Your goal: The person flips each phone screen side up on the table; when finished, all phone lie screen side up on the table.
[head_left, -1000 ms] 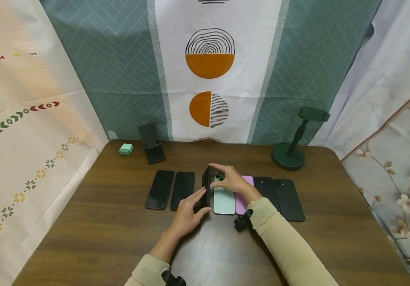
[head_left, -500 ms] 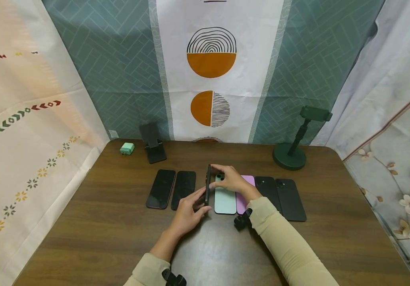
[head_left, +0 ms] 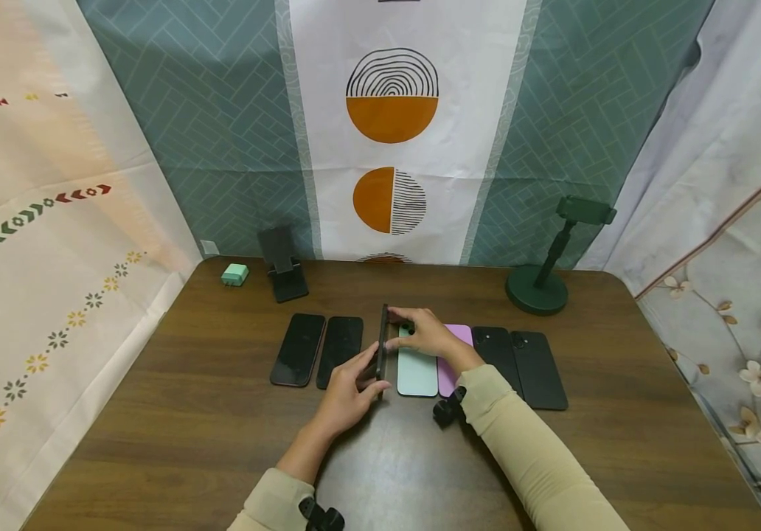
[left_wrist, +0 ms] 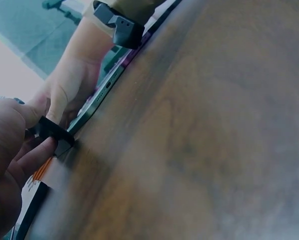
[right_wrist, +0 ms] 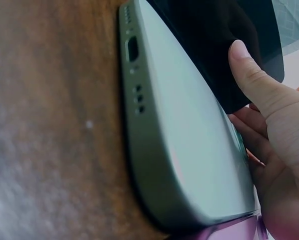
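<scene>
Both hands hold one black phone [head_left: 382, 343] up on its long edge, seen almost edge-on in the head view. My left hand [head_left: 346, 392] grips its near end, thumb on one side and fingers on the other. At the far end my right hand [head_left: 428, 333] pinches it, and in the right wrist view the thumb [right_wrist: 252, 75] lies against its dark glossy face. A mint-green phone [head_left: 417, 376] lies back up just right of it, partly under the right hand. To the left, two black phones [head_left: 299, 350] lie with their dark faces up.
Right of the mint phone lie a purple phone [head_left: 447, 377], partly covered by the right wrist, and two black phones [head_left: 540, 376]. Along the table's back stand a mint charger block [head_left: 234, 275], a black phone stand [head_left: 284, 269] and a dark green stand [head_left: 536, 287].
The held phone has turned from showing some of its dark face to nearly edge-on, then shifted slightly left. Both hands keep their hold, and the other phones stay in place.
</scene>
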The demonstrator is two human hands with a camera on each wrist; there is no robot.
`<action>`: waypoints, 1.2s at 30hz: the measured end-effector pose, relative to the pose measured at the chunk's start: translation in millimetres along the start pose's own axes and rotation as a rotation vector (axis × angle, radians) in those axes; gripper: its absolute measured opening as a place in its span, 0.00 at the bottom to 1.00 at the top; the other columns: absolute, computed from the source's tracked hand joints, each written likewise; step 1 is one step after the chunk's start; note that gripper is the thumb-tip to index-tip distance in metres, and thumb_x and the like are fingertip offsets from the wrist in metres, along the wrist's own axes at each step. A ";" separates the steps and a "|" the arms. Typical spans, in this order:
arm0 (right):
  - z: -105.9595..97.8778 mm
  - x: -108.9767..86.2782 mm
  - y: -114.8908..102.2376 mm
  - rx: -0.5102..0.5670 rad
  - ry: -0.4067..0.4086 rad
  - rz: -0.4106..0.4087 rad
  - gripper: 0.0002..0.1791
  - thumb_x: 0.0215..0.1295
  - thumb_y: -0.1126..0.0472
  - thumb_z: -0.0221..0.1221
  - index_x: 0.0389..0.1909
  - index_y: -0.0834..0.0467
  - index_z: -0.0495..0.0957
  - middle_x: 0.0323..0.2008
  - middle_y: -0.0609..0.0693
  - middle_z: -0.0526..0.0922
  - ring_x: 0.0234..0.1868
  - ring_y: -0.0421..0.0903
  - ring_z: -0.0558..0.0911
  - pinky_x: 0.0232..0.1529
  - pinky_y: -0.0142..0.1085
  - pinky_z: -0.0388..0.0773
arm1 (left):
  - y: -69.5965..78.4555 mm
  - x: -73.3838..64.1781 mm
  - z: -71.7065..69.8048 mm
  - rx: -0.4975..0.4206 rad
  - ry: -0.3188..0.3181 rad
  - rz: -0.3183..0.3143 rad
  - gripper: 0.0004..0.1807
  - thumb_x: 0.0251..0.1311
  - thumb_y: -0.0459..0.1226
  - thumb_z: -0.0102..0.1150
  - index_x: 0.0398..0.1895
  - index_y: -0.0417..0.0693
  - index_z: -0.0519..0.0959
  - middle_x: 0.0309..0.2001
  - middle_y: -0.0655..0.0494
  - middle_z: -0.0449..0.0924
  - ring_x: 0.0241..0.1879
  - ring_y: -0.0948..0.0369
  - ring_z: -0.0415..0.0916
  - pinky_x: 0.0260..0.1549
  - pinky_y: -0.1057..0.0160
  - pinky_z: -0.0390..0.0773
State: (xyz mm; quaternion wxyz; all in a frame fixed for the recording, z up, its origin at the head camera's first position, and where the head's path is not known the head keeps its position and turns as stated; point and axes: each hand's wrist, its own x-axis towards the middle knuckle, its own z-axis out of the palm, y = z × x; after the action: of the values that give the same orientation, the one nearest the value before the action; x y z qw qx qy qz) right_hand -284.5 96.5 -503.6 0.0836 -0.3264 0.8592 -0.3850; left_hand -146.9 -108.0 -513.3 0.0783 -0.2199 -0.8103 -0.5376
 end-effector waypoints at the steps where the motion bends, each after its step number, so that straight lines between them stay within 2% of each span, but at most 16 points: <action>1: 0.1 0.1 -0.4 0.001 0.001 0.001 0.47 0.56 0.51 0.75 0.73 0.63 0.67 0.65 0.59 0.77 0.66 0.54 0.75 0.66 0.50 0.71 | 0.3 0.0 -0.4 -0.001 0.000 -0.003 0.40 0.60 0.28 0.69 0.75 0.35 0.63 0.69 0.37 0.69 0.62 0.46 0.75 0.47 0.65 0.83; 8: 1.0 0.7 -1.1 0.019 0.022 -0.003 0.43 0.57 0.53 0.74 0.72 0.62 0.69 0.62 0.57 0.80 0.63 0.51 0.78 0.66 0.49 0.73 | 0.7 1.6 -3.8 0.018 0.020 -0.024 0.39 0.59 0.29 0.70 0.74 0.34 0.65 0.71 0.39 0.67 0.61 0.45 0.76 0.44 0.67 0.84; 13: 1.5 1.8 0.2 0.023 0.040 -0.019 0.41 0.58 0.54 0.74 0.70 0.61 0.71 0.60 0.55 0.82 0.60 0.50 0.80 0.65 0.48 0.74 | 1.5 2.7 -6.7 0.026 0.017 -0.013 0.39 0.59 0.27 0.69 0.73 0.30 0.63 0.74 0.40 0.63 0.62 0.43 0.74 0.45 0.64 0.84; 22: 2.6 3.5 1.3 -0.004 0.031 -0.023 0.40 0.60 0.55 0.73 0.71 0.61 0.71 0.64 0.56 0.78 0.63 0.51 0.78 0.65 0.48 0.74 | 1.1 1.9 -9.0 0.042 0.033 -0.020 0.39 0.56 0.26 0.71 0.71 0.29 0.65 0.75 0.45 0.62 0.67 0.48 0.70 0.47 0.62 0.83; 36: 3.4 3.0 -0.2 -0.041 0.025 -0.017 0.39 0.61 0.54 0.72 0.71 0.60 0.71 0.66 0.57 0.76 0.67 0.54 0.75 0.68 0.50 0.70 | 0.0 2.2 -13.6 0.051 0.091 0.038 0.40 0.47 0.27 0.77 0.65 0.24 0.71 0.70 0.38 0.68 0.62 0.43 0.74 0.48 0.57 0.83</action>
State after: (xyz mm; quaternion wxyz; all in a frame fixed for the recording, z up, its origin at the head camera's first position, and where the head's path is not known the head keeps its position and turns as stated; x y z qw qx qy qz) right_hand -285.4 92.4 -505.5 0.0630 -0.3305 0.8650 -0.3722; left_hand -150.3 -119.7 -507.0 0.1308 -0.2085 -0.8149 -0.5248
